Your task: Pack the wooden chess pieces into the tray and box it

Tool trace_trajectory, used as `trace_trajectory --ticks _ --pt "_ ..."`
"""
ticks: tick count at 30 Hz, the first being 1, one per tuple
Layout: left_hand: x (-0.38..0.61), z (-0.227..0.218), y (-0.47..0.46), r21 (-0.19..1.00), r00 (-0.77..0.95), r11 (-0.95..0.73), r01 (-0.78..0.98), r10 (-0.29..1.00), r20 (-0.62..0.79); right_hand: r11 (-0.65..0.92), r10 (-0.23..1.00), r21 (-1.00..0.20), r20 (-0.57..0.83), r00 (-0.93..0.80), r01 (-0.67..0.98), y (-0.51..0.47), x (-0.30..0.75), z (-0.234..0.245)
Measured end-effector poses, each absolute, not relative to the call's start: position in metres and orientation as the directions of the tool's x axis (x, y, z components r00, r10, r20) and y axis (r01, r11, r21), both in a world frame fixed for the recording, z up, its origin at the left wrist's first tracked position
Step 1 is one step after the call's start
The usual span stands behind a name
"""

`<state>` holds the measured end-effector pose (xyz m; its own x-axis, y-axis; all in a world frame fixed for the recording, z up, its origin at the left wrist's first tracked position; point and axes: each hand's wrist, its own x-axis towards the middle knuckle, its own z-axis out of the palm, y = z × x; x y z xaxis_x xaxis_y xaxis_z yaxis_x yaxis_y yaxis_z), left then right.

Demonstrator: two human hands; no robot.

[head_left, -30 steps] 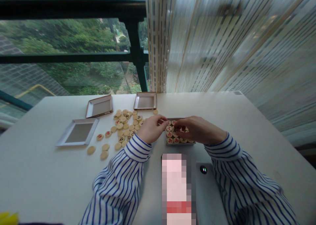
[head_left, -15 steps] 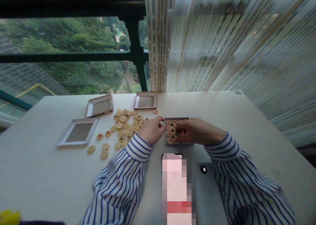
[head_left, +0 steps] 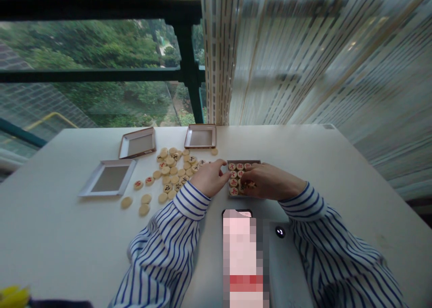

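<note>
A shallow box holds rows of round xiangqi pieces, many with red characters facing up. Over its right side, my right hand reaches down with curled fingers closed on a xiangqi piece, mostly hidden by the fingers. A piece with a dark character shows beside the fingertips. At the box's left edge rests my left hand, thumb and forefinger apart and nothing between them. Left of that hand, a loose pile of xiangqi pieces lies on the table, some face down, some with black or red characters.
Three shallow lids or trays stand behind and left of the pile: a white-rimmed one, a brown-edged one and another. A phone lies in front of the box, beside a grey device. A window and striped curtain border the table.
My right fingers have shifted slightly among the pieces in the box, and the red-marked piece seen under them is now covered. My left hand stays at the box's edge. The view has tilted slightly.
</note>
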<state>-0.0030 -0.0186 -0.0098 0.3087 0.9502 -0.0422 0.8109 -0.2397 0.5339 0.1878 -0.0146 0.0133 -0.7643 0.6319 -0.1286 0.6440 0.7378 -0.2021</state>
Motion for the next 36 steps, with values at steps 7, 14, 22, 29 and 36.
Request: trace_trajectory --ticks 7,14,22,29,36 --pt "-0.0035 -0.0096 -0.0184 0.497 0.330 -0.256 0.829 0.942 -0.066 0.741 0.625 -0.179 -0.166 -0.762 0.647 -0.0146 0.1872 0.0127" --pt "-0.0037 -0.0095 -0.0183 0.490 0.330 -0.250 0.835 0.940 -0.082 0.747 0.629 -0.136 -0.174 -0.758 0.651 -0.0163 0.1862 0.0132" --pt "-0.0040 -0.0106 -0.0185 0.477 0.333 -0.253 0.842 0.939 -0.089 0.742 0.639 -0.119 -0.173 -0.750 0.659 -0.0174 0.1864 0.0139" --pt "-0.0045 -0.0114 -0.0184 0.476 0.337 -0.260 0.840 0.938 -0.084 0.739 0.640 -0.107 -0.196 -0.743 0.665 -0.0171 0.1852 0.0138" --pt "-0.0037 -0.0078 -0.0189 0.477 0.337 -0.250 0.843 0.936 -0.106 0.740 0.635 -0.118 -0.204 -0.745 0.662 -0.0161 0.1861 0.0115"
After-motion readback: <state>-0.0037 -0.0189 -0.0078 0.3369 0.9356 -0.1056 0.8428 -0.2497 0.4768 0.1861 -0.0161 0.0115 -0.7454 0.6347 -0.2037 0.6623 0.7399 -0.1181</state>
